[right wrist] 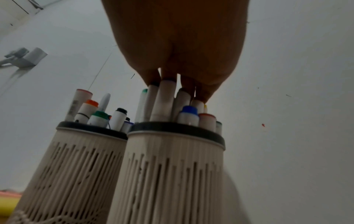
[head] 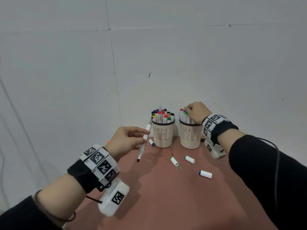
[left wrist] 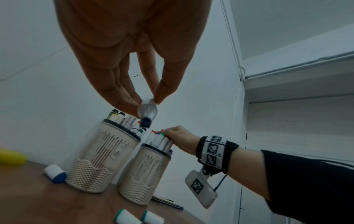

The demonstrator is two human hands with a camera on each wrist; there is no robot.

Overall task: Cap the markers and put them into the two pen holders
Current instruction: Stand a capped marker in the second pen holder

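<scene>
Left hand (head: 126, 138) pinched an uncapped marker (head: 144, 140) between thumb and fingertips, grip closed on the barrel, marker tilted with its dark tip down toward the bench (head: 166, 196) and its grey end up beside the left pen holder (head: 163, 135). Right hand (head: 196, 112) sat on top of the markers standing in the right pen holder (head: 190, 136); its fingers curled down onto their caps. The right wrist view showed fingertips (right wrist: 168, 77) touching the upper ends of those markers, though whether the grip closed round one could not be told. Below and between the two grips, three loose caps (head: 189, 159) lay on the bench; a fourth cap (head: 151, 142) lay just beside the left holder's base. Only the left wrist view showed a yellow object (left wrist: 11, 156) at the far bench edge and a dark flat item behind the right holder.
</scene>
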